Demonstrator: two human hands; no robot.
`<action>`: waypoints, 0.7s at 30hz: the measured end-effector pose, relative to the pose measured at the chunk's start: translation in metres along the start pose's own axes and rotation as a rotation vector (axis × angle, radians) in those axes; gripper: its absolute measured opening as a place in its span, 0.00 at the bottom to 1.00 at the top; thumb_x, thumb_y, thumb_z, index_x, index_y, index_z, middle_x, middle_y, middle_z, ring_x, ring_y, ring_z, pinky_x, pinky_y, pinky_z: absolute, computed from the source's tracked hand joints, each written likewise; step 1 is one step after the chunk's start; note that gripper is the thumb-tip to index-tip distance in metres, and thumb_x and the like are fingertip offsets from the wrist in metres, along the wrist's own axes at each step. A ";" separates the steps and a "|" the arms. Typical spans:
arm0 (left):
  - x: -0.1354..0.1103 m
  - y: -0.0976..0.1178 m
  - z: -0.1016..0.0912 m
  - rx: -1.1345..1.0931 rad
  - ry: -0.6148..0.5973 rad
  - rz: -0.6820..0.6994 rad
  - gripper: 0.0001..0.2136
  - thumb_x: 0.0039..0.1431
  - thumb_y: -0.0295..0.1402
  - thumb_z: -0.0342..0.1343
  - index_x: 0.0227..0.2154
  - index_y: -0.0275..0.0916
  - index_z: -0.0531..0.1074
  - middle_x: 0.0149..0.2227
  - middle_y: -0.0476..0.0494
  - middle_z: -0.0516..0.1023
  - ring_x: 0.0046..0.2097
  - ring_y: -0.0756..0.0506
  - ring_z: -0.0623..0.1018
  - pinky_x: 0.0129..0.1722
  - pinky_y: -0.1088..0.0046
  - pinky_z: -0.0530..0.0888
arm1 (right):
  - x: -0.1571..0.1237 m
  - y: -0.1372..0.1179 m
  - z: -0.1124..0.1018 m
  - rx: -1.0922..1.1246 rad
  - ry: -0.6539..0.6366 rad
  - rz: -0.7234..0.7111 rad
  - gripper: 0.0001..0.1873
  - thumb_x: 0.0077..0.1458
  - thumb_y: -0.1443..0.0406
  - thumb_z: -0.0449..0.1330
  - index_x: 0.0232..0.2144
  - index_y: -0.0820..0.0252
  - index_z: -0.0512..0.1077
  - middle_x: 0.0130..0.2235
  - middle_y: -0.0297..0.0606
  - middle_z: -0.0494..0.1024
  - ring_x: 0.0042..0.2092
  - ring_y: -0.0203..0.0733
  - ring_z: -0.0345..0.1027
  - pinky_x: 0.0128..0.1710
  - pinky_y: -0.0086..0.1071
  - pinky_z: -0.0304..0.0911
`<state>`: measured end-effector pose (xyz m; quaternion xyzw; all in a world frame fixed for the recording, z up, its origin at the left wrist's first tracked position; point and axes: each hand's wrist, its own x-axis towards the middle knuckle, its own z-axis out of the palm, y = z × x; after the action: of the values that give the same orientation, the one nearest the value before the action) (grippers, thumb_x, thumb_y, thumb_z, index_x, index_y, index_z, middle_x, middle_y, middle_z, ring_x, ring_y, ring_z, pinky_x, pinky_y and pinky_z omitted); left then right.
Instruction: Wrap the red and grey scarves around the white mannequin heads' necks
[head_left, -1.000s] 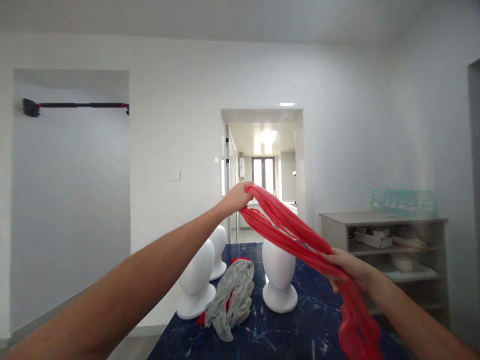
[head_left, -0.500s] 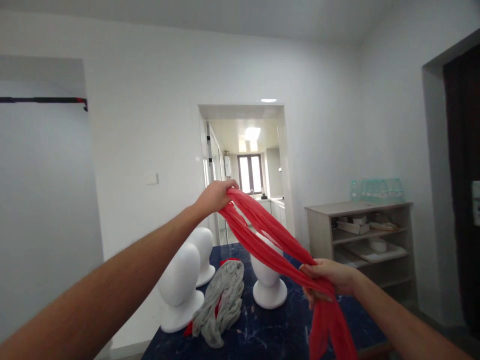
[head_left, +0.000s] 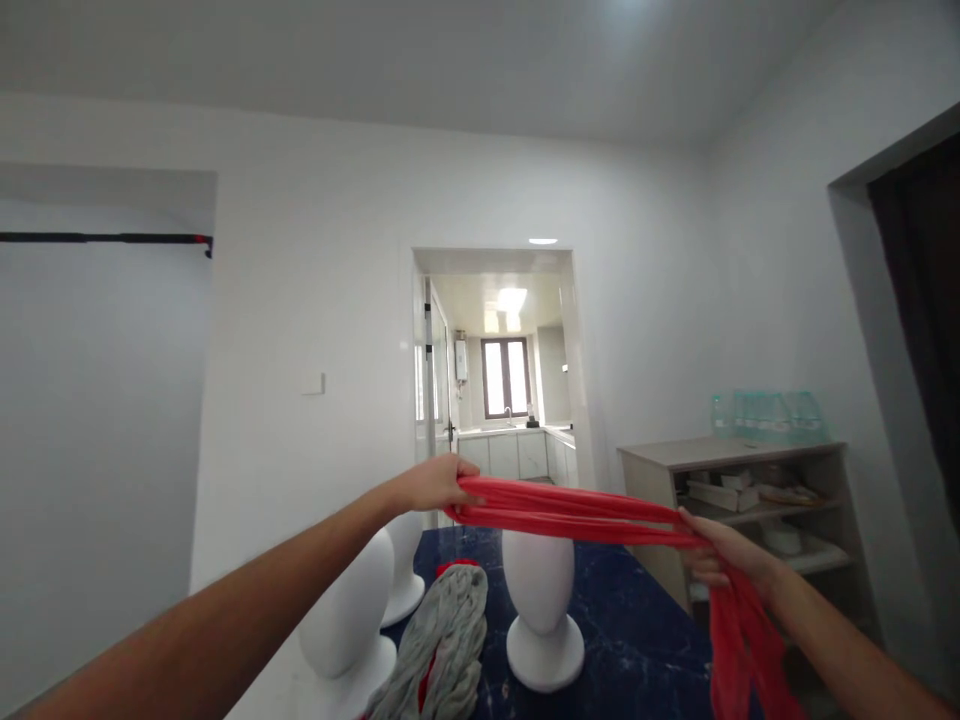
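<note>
The bottom edge of the frame cuts off the hanging tail of the long red sheer fabric scarf (head_left: 570,505) at lower right, and also the crumpled grey cloth (head_left: 442,650) lying at lower centre. A scrap of red peeks out from under that grey cloth; what it belongs to is hard to tell. The dark blue marbled tabletop (head_left: 637,640) shows only in part. The pale green bottles (head_left: 765,415) on the grey open shelf unit (head_left: 750,470) at centre right are too blurred to count.

The scarf is bunched into several thin folds and pulled into a nearly level band across the middle of the frame, above the table. It then drops loosely past the right hand (head_left: 724,555). The left hand (head_left: 435,485), just left of centre, is clenched around one end. The right hand's fingers curl closed over the band (its palm is hidden by the fabric).

There is one red scarf, one grey cloth and two hands. There are three smooth white foam mannequin heads: one (head_left: 541,590) directly under the scarf, one (head_left: 345,610) at lower left, and one (head_left: 405,570) half hidden behind the left forearm.
</note>
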<state>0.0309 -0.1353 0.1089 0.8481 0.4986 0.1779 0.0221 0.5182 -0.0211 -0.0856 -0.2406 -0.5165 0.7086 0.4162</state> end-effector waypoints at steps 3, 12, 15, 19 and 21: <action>0.009 -0.007 0.018 0.266 -0.025 0.203 0.10 0.57 0.42 0.62 0.29 0.41 0.77 0.27 0.51 0.78 0.32 0.46 0.78 0.44 0.67 0.74 | 0.014 -0.019 -0.018 0.120 0.062 -0.079 0.21 0.58 0.49 0.70 0.29 0.56 0.68 0.17 0.18 0.51 0.16 0.25 0.40 0.12 0.19 0.46; 0.093 -0.081 0.079 0.702 0.238 -0.014 0.21 0.63 0.21 0.49 0.58 0.35 0.72 0.63 0.31 0.75 0.69 0.38 0.67 0.74 0.47 0.47 | 0.090 -0.024 0.014 0.311 0.351 -0.268 0.12 0.68 0.65 0.59 0.30 0.58 0.71 0.19 0.27 0.69 0.18 0.29 0.62 0.19 0.20 0.65; 0.107 -0.100 0.111 0.689 0.186 -0.139 0.21 0.64 0.22 0.51 0.59 0.32 0.72 0.61 0.26 0.76 0.66 0.34 0.70 0.71 0.44 0.54 | 0.123 -0.001 0.022 0.294 0.459 -0.230 0.10 0.67 0.67 0.58 0.32 0.60 0.73 0.21 0.30 0.76 0.18 0.30 0.66 0.18 0.21 0.63; 0.109 -0.119 0.151 0.690 0.103 -0.294 0.16 0.67 0.32 0.59 0.56 0.34 0.75 0.58 0.32 0.78 0.64 0.35 0.72 0.69 0.43 0.61 | 0.152 0.044 0.023 0.268 0.586 -0.134 0.11 0.65 0.68 0.59 0.29 0.61 0.75 0.18 0.32 0.76 0.15 0.32 0.64 0.15 0.23 0.61; 0.106 -0.127 0.168 0.685 0.052 -0.354 0.16 0.68 0.39 0.60 0.54 0.37 0.75 0.58 0.37 0.77 0.63 0.36 0.74 0.66 0.44 0.66 | 0.160 0.071 0.021 0.255 0.616 -0.086 0.10 0.63 0.68 0.61 0.27 0.61 0.74 0.17 0.32 0.75 0.14 0.32 0.63 0.15 0.23 0.59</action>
<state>0.0253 0.0422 -0.0460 0.7022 0.6684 0.0161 -0.2447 0.3919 0.0934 -0.1297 -0.3674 -0.2834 0.6433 0.6089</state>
